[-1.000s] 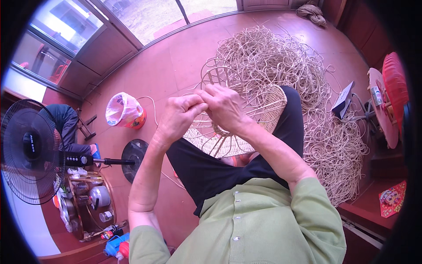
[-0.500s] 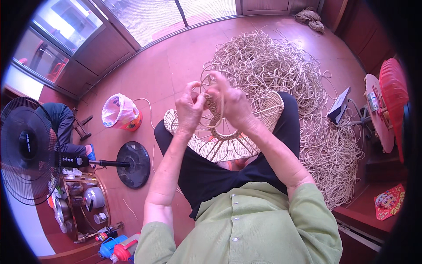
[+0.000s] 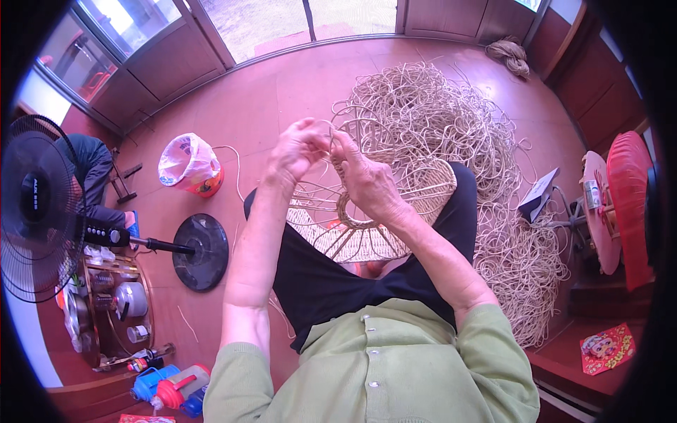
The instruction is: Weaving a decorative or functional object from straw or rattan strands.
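A half-woven pale straw frame with spokes and a round centre ring (image 3: 430, 194) rests across my knees. My left hand (image 3: 300, 155) is at the top of a woven upright section, fingertips pinched at a thin cord. My right hand (image 3: 367, 176) grips that section just to the right, index finger along it and thumb mostly hidden. Loose loops of cord stick up around both hands.
A big tangle of cord (image 3: 430, 102) lies beyond and right. At left are a lined bin (image 3: 191, 168), a standing fan (image 3: 35, 197) and a bent-over person (image 3: 95, 173). A red plastic chair (image 3: 627, 204) stands right, a cord coil (image 3: 508, 55) far back.
My left hand has risen to the top of the woven section, which now stands between both hands. My right hand has shifted about, its fingers now lower than half a second ago.
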